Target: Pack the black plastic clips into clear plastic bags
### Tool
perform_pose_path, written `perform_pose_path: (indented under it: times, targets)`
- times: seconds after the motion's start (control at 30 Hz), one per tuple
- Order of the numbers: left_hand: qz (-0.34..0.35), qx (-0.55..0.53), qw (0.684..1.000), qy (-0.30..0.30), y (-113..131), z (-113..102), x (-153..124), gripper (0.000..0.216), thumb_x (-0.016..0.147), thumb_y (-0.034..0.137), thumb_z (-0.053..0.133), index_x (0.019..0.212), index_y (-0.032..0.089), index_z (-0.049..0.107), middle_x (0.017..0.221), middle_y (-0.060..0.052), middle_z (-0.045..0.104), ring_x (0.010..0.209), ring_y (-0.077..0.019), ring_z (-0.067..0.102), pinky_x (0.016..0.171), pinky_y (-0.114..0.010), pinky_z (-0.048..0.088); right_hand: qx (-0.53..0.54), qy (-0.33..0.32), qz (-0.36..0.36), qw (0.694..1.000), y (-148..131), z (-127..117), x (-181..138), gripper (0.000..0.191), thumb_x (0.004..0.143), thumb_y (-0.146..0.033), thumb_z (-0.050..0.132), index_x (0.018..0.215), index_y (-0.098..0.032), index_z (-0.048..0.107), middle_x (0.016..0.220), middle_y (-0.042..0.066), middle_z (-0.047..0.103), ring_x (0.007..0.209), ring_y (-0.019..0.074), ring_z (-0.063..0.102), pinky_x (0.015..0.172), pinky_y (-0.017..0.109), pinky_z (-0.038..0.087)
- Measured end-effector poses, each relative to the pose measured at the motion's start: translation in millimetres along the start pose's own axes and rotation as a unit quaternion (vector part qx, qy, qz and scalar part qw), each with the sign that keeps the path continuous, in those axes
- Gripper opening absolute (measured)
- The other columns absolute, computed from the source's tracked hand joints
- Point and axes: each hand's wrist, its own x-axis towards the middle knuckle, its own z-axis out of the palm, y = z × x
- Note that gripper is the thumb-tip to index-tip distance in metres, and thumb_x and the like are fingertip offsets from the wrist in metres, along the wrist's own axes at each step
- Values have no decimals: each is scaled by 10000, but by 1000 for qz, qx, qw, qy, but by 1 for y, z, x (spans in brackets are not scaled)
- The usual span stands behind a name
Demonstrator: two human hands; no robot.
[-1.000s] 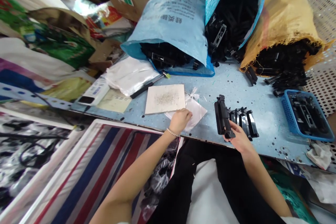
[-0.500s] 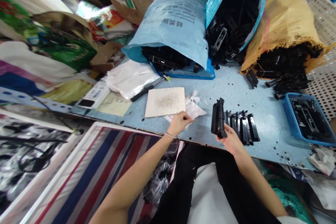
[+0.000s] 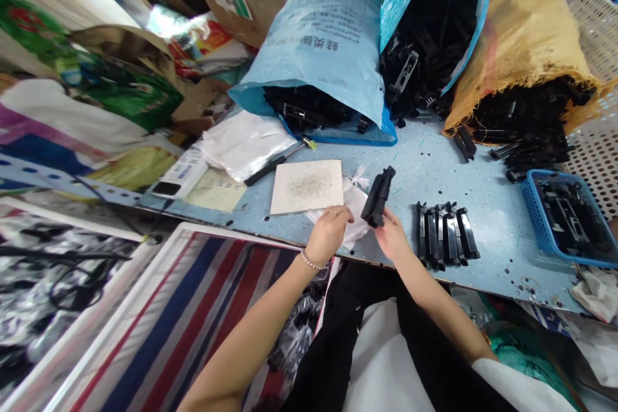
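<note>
My right hand (image 3: 392, 238) is closed around a stack of long black plastic parts (image 3: 378, 196), held tilted above the blue table (image 3: 487, 238). My left hand (image 3: 328, 232) pinches the edge of a small clear plastic bag (image 3: 356, 199) that lies beside a white tile (image 3: 308, 185). The two hands are close together. A row of several black parts (image 3: 444, 233) stays on the table just right of my right hand.
Blue woven sacks (image 3: 328, 45) and a yellow sack (image 3: 521, 38) full of black parts lie at the table's back. A blue basket (image 3: 531, 219) holds parts at the right. A screwdriver (image 3: 275, 162), folded plastic bags (image 3: 244, 141) and a striped sack (image 3: 159, 309) are at the left.
My right hand lifted the black parts off the row and carried them left toward the bag. My left hand shifted from flat on the bag to pinching it.
</note>
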Motion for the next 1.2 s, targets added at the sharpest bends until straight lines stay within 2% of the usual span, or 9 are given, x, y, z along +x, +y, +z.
perform_pose_path:
  times: [0.07,0.17,0.37,0.5,0.67,0.87,1.03,1.1,1.2]
  targets:
    - [75,91,993,-26,3,-8,-2,296,852,28,469,968,171,700,1092,-137,696,1039,-260,644,947,-445,533,-31,26,-4,999,-4,-8,-8,300,690,-351,789,935,-241,657,856,2,675,748,159,588,714,289,514]
    - [78,107,990,-47,1,-15,0,441,848,22,454,1221,150,652,1232,-148,653,1143,-260,627,1008,-431,537,1,-18,137,990,-20,-37,-45,258,728,-378,774,901,-226,659,771,5,640,575,122,489,531,257,446]
    - [101,59,992,-56,16,-8,-7,618,872,7,373,1464,160,463,1414,-156,549,1340,-254,521,1117,-443,478,151,-170,382,896,-16,-65,-81,356,766,-407,773,994,-164,647,672,-22,536,523,59,314,398,125,265]
    - [202,30,974,-102,51,-1,-39,715,898,-13,333,1571,214,252,1494,-147,481,1374,-222,492,1130,-403,470,92,-117,281,948,6,-52,-52,381,696,-466,796,882,-181,624,668,-38,520,516,55,347,403,128,318]
    - [184,-1,973,-139,71,7,-56,662,937,90,439,1561,227,270,1451,-160,514,1345,-241,522,1096,-412,500,-200,-65,108,972,7,-40,-55,226,834,-397,705,948,-204,680,734,-10,623,607,126,553,561,233,484]
    - [105,43,991,-77,82,-29,-73,420,962,228,513,1377,275,549,1206,-103,684,1128,-244,664,1024,-403,542,-441,-187,-33,877,-19,-49,-65,362,983,-383,514,1293,-232,626,1190,87,651,1104,224,612,1000,405,484]
    - [-36,10,984,-173,64,-80,-141,413,879,289,580,1272,406,636,1163,-20,729,1041,-266,710,921,-373,584,-672,-165,-107,714,-14,-58,-48,448,947,-240,552,1393,-204,560,1494,153,454,1323,318,438,1109,518,397]
    - [-121,-18,964,-237,38,-70,-171,343,786,271,641,1088,408,730,1041,2,765,916,-278,739,811,-384,603,-720,-184,-123,657,-7,-54,-46,457,919,-217,594,1373,-173,582,1503,168,449,1273,341,455,1103,535,401]
    - [-257,-59,942,-208,0,-25,-200,83,573,215,749,578,262,682,570,7,660,498,-227,639,480,-312,489,-750,-180,-139,621,-2,-48,-46,505,886,-195,636,1383,-138,568,1501,186,442,1215,348,475,1087,530,420]
